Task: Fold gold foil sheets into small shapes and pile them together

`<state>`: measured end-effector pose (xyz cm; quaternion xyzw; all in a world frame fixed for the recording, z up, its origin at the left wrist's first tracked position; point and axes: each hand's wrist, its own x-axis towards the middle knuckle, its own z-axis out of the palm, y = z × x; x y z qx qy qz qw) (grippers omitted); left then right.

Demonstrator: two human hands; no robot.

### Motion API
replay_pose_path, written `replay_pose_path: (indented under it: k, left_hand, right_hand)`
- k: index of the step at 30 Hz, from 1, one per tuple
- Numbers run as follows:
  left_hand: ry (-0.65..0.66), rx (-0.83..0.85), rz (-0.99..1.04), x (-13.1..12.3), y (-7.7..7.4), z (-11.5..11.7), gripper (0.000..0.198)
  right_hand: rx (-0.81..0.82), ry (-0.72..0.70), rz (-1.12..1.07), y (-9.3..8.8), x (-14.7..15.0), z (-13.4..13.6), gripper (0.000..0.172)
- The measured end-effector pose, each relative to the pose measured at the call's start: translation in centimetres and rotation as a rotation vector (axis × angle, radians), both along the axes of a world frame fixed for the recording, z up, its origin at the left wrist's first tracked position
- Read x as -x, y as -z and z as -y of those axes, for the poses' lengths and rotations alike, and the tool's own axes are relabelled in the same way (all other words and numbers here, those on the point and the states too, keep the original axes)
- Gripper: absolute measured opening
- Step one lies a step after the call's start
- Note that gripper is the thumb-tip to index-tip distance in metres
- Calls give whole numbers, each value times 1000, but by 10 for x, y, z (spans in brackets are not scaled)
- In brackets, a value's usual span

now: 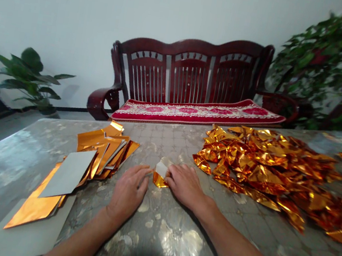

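Observation:
A small sheet of gold foil paper (160, 174), partly rolled or folded so its pale back shows, lies on the table between my hands. The fingers of my right hand (184, 184) are closed on its right edge. Just left of the sheet, my left hand (129, 188) rests with its fingers stretched out and the thumb apart, holding nothing. Whether its fingertips touch the paper I cannot tell. Flat gold foil sheets (103, 147) lie in a loose, fanned stack beyond my left hand. To the right spreads a large heap of folded gold foil pieces (259, 163).
A grey card (68, 172) lies over some foil sheets, and a larger grey board (27, 235) sits beneath them at the left front. The patterned table (153, 237) has a glossy cover. Behind it stand a dark wooden bench (186, 70) and leafy plants (33, 76).

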<state>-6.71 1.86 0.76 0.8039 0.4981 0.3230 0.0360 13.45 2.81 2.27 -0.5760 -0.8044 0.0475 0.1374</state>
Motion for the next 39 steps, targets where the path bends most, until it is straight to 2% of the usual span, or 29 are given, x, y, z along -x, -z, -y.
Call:
replay_pose_path:
  k: [6,10,14,19,22,24,28,31,35,39]
  left_hand:
    - [210,65,-53,-4,14,-5,45]
    - [262,89,-107,-4,8,-6,48]
    - [320,122,-154,-7,-2,-5,41]
    - [333,115,-218,-14,-9,-1,21]
    - [340,115,-264,-15,-11,2,17]
    - [350,129,-304,-15,-13,4,20]
    - [398,105,-385,-17,-16,7,39]
    - [394,77,-419,-19,-15,9,36]
    - [351,95,-423,-21,-15,11,36]
    - [329,124,-434,-22,-15,13,39]
  right_hand:
    - [-61,-53,48,2,-6,-5,12]
    - [-108,-58,62,3,-10,-9,15]
    - [-153,-53,82,4,-12,-11,15]
    - [-138,-46,45,9,-14,-14,9]
    - [-123,-34,25,10,-15,-14,8]
    - [-110,-30,7,11,-14,-15,8]
    - [-96,-25,-35,11,-14,-14,8]
    - [-75,-4,-114,12,-15,-15,10]
    - [-65,141,-295,14,-19,-19,19]
    - [-111,177,-253,13,-21,-20,28]
